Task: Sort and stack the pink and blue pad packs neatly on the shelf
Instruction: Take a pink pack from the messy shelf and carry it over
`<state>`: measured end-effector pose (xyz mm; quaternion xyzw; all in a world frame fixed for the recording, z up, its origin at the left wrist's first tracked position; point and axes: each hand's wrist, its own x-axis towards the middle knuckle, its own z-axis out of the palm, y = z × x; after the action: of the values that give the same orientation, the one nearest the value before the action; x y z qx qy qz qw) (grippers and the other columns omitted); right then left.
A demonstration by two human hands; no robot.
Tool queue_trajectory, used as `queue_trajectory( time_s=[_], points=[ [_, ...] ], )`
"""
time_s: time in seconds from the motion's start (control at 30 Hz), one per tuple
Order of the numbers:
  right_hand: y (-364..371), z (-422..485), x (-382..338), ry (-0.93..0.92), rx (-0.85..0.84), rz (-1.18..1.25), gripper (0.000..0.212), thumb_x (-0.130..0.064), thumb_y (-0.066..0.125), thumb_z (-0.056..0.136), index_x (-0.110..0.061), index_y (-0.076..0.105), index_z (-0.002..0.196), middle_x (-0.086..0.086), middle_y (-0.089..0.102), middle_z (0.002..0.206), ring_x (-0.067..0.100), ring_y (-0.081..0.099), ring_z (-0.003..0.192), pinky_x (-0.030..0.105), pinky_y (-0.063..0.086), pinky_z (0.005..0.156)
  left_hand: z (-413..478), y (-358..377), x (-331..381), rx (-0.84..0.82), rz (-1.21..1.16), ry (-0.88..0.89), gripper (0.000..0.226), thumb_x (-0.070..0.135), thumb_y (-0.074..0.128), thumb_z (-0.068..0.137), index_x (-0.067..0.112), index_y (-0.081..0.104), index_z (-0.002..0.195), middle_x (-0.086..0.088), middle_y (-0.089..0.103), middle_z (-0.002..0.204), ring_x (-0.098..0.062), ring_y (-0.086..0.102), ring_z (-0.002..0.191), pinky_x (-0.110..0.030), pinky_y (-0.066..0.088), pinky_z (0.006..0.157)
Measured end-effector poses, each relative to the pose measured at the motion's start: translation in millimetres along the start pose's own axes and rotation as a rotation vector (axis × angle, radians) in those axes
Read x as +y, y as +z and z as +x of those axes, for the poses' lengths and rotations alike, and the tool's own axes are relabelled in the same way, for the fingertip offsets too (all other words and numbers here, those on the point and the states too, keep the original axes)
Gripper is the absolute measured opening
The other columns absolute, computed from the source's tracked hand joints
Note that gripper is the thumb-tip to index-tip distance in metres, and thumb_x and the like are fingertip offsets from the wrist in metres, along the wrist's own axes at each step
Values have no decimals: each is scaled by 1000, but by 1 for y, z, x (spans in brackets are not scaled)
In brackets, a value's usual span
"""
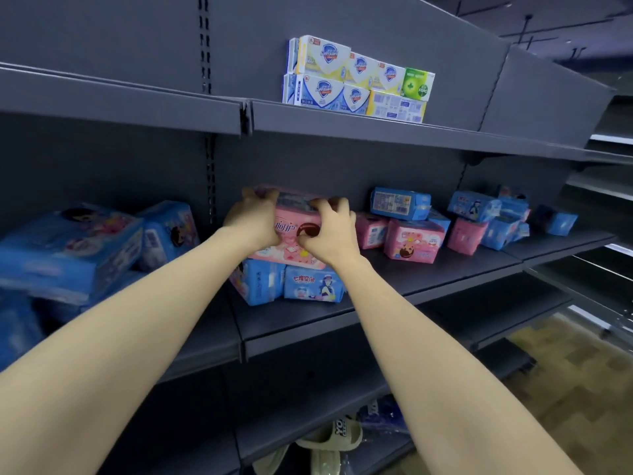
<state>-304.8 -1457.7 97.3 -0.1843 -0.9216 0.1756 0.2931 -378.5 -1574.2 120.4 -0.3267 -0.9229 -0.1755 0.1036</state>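
Pink pad pack (pixel 295 225) sits on the middle shelf (pixel 445 272), stacked on two blue packs (pixel 310 284) near the front edge. Left hand (pixel 251 222) wraps curled fingers round its left end; right hand (pixel 330 231) grips the right end, fingers spread and bent over the top. To the right, loose pink and blue packs (pixel 416 240) lie jumbled. Soap boxes (pixel 356 77) stand on the shelf above.

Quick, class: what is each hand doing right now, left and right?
Left hand: grips the left end of the pink pad pack.
Right hand: grips its right end.
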Motion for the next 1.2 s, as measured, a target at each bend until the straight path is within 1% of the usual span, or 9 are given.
queue_trajectory(
  time_s=[0.2, 0.27, 0.33, 0.43, 0.53, 0.63, 0.8, 0.97, 1.2],
  points=[
    [0, -17, -42, -90, -48, -33, 55, -22, 62, 80, -13, 46, 132, 14, 35, 130, 35, 36, 114, 35, 35, 95, -36, -19, -30, 34, 24, -54, 79, 22, 73, 74, 12, 30, 139, -26, 36, 130, -43, 51, 110, -41, 46, 88],
    [4, -27, -59, -116, -61, -31, 53, -21, 61, 80, -13, 47, 130, 14, 35, 129, 35, 37, 112, 38, 37, 96, -53, -28, -42, 43, 25, -95, 77, 21, 73, 75, 13, 32, 139, -25, 36, 129, -43, 53, 107, -40, 46, 86],
    [9, -40, -77, -132, -82, -13, 52, -20, 62, 79, -14, 47, 129, 13, 35, 130, 34, 36, 113, 39, 40, 94, -74, -38, -54, 46, 12, -147, 75, 20, 73, 75, 15, 33, 139, -25, 34, 129, -43, 54, 103, -38, 46, 82],
    [19, -65, -103, -161, -128, 13, 55, -19, 62, 79, -16, 45, 132, 13, 33, 132, 35, 36, 113, 36, 37, 93, -109, -50, -75, 41, -13, -224, 75, 20, 74, 75, 16, 32, 138, -24, 30, 132, -42, 54, 102, -35, 42, 74],
    [32, -92, -129, -188, -196, 63, 56, -17, 62, 79, -18, 45, 132, 10, 32, 135, 33, 34, 116, 35, 38, 93, -147, -60, -96, 34, -34, -304, 71, 19, 74, 74, 14, 34, 133, -22, 30, 130, -34, 49, 86, -34, 41, 70],
    [45, -118, -154, -220, -256, 111, 58, -15, 65, 77, -18, 45, 132, 8, 32, 132, 30, 34, 115, 31, 39, 89, -184, -71, -118, 34, -46, -382, 67, 22, 76, 71, 11, 38, 125, -18, 33, 122, -29, 45, 77, -34, 40, 68],
    [65, -152, -204, -312, -347, 144, 63, -16, 69, 75, -17, 45, 133, 8, 33, 130, 29, 34, 115, 29, 36, 90, -243, -88, -159, 84, -54, -502, 64, 22, 76, 71, 9, 41, 122, -13, 34, 114, -29, 46, 80, -34, 41, 69],
    [84, -176, -254, -419, -421, 188, 62, -18, 72, 73, -17, 47, 130, 7, 33, 126, 28, 34, 113, 32, 39, 92, -290, -106, -198, 114, -42, -599, 65, 23, 77, 72, 9, 41, 124, -15, 36, 118, -28, 47, 82, -35, 45, 77],
    [118, -195, -321, -566, -486, 239, 58, -17, 69, 75, -15, 47, 129, 8, 34, 124, 29, 34, 111, 30, 38, 86, -331, -128, -246, 172, -21, -758, 66, 22, 76, 72, 11, 39, 125, -13, 35, 118, -25, 47, 81, -30, 42, 72]
  ],
)
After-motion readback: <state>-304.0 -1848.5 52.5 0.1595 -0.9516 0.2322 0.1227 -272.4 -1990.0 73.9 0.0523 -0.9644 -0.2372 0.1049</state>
